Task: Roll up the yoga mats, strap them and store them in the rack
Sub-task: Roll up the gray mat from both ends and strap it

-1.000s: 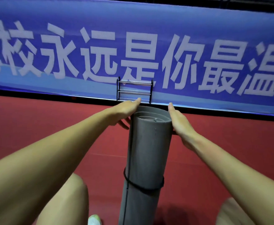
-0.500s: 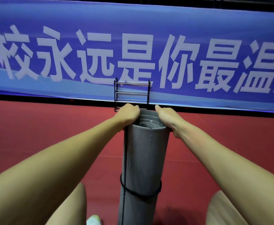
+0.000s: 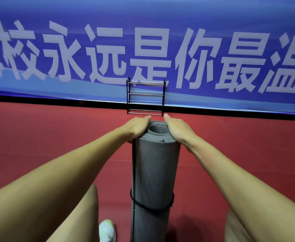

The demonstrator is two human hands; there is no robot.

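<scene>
Mat (image 3: pixel 155 172): grey foam, rolled, upright on the red floor (image 3: pixel 38 137), near centre. Black strap (image 3: pixel 150 206) round the lower part. Left hand (image 3: pixel 136 127) and right hand (image 3: pixel 175 127) grip the top rim. Probably light, soft and squashy; best carried mid-roll. Rack (image 3: pixel 146 96) stands far centre.

Light even, mod. bright, bluish cast from above; no hard shadows, only a soft dark patch on the floor (image 3: pixel 201 217) beside the mat (image 3: pixel 153 172) base. Banner (image 3: pixel 38 25) lettering smeared at L edge w/ wide-angle bowing. Bottom corners slightly soft.
</scene>
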